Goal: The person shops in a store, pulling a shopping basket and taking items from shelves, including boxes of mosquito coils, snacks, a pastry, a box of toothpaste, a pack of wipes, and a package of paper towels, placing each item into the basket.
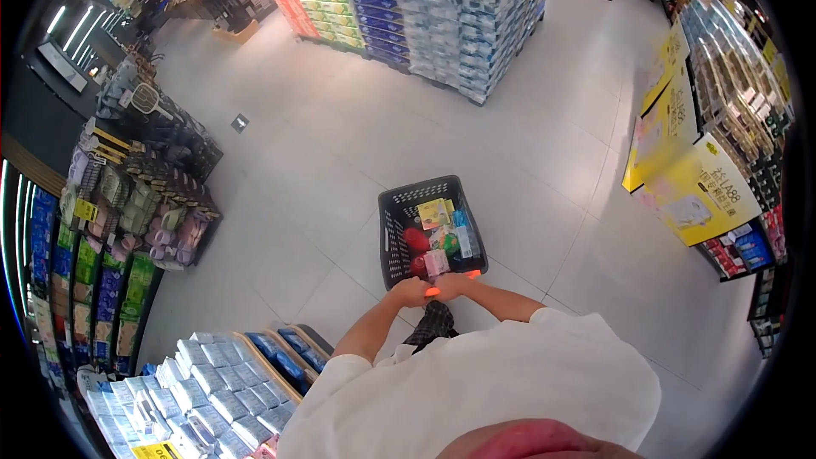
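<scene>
A dark plastic shopping cart (390,234) with slotted walls stands in front of my body. My left hand (411,291) is closed around its orange handle (433,291), left of the middle. Close beside it, my right hand (451,286) grips the same handle; an orange end shows past the fingers. Inside the cart lie a yellow box (434,213), red packages (416,240), a green-and-white pack (444,240), a pink-and-white pack (436,263) and a blue-and-white item (463,234). Their exact kinds are too small to tell.
Stacked tissue packs (408,8) form a large block ahead. A slipper rack (144,195) stands at left, and stacked light-blue packs (212,391) sit near-left. Yellow-signed shelves (701,187) line the right. Pale tiled floor (544,178) runs between them.
</scene>
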### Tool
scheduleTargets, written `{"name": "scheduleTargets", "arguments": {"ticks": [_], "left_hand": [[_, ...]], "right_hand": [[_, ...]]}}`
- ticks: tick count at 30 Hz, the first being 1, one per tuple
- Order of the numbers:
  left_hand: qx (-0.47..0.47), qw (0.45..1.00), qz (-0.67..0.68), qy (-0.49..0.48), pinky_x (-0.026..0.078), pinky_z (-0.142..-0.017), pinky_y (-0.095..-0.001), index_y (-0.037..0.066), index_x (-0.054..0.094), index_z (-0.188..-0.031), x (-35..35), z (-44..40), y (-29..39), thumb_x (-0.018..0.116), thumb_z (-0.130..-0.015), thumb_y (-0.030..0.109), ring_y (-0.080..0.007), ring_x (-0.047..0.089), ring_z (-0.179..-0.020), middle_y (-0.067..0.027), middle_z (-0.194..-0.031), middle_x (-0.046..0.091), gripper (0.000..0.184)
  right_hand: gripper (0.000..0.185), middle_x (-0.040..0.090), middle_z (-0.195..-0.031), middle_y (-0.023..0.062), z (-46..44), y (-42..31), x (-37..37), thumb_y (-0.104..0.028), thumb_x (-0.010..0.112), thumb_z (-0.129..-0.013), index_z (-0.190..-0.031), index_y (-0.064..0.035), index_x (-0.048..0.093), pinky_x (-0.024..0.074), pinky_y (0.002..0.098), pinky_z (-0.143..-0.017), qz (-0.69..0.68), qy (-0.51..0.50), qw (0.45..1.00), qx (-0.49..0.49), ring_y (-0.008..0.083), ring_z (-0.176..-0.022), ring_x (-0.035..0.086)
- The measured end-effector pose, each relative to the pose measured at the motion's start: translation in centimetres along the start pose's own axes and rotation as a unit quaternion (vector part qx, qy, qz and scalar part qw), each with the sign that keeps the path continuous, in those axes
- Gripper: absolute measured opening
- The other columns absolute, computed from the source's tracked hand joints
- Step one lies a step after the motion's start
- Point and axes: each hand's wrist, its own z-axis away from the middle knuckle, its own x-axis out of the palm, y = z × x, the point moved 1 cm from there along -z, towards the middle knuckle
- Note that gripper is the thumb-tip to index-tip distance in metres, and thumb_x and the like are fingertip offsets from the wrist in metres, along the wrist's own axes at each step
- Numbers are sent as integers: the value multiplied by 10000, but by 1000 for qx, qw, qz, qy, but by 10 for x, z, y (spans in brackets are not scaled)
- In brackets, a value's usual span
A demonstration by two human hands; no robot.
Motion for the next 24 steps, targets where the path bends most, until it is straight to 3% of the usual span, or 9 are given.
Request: {"name": "scheduleTargets", "arguments": {"ticks": [3,6,9,12,13,15,17,20,24], "left_hand": [[-44,995,-92,22,533,-744,-440,136,671,-882,-48,-2,-64,633,-790,260,-310,668,-785,-132,-780,678,159],[-80,978,-160,105,502,-821,-459,114,640,-953,-74,-22,-140,636,-799,236,-288,637,-921,-136,-963,670,196],[-193,886,-280,316,438,-903,-509,100,583,-1100,-126,-24,-161,654,-789,213,-299,543,-1101,-141,-1223,559,338],[-340,867,-117,343,392,-932,-566,113,508,-1244,-141,-52,-186,681,-761,196,-341,419,-1231,-158,-1393,392,520],[-345,874,-88,331,343,-1011,-574,157,503,-1304,-145,-63,-193,661,-800,207,-378,357,-1321,-187,-1472,324,531],[-302,887,-90,339,329,-1026,-577,167,503,-1309,-159,-78,-202,673,-788,184,-402,350,-1320,-193,-1480,315,549],[-262,905,-98,320,301,-1057,-576,179,512,-1305,-182,-90,-210,677,-775,139,-442,321,-1332,-195,-1472,323,556],[-195,924,-131,302,287,-1071,-576,162,568,-1236,-211,-117,-221,654,-793,154,-458,325,-1325,-189,-1451,345,452],[-183,929,-194,258,274,-1078,-585,125,677,-1049,-230,-167,-236,609,-821,182,-441,359,-1306,-180,-1369,435,244]], "right_hand": [[396,683,-951,205,-58,-15,-33,-403,569,-815,-939,-48,694,510,455,-785,-82,40,995,27,372,-878,655],[365,677,-935,202,-112,-28,-71,-378,604,-815,-933,-41,679,504,470,-775,-109,174,978,28,373,-872,651],[354,659,-931,213,-159,-26,-101,-354,629,-827,-955,-24,623,496,494,-770,-147,264,952,44,391,-869,639],[337,651,-929,226,-195,-23,-131,-324,617,-849,-1001,-25,591,490,504,-794,-160,281,943,84,402,-878,630],[324,649,-932,228,-207,-18,-140,-315,611,-854,-1011,-33,590,489,504,-803,-158,287,941,89,402,-881,629],[278,656,-913,217,-271,31,-118,-280,585,-867,-1046,-67,590,481,499,-836,-126,323,937,31,404,-889,627],[269,662,-878,200,-276,41,-140,-269,576,-867,-1060,-83,592,475,499,-850,-120,294,947,47,402,-889,629],[288,676,-908,191,-263,47,-157,-319,588,-864,-979,-59,639,502,499,-797,-126,281,947,85,397,-891,643],[304,687,-888,181,-220,33,-239,-329,596,-853,-900,-37,668,519,500,-746,-210,265,923,183,379,-848,659]]}}
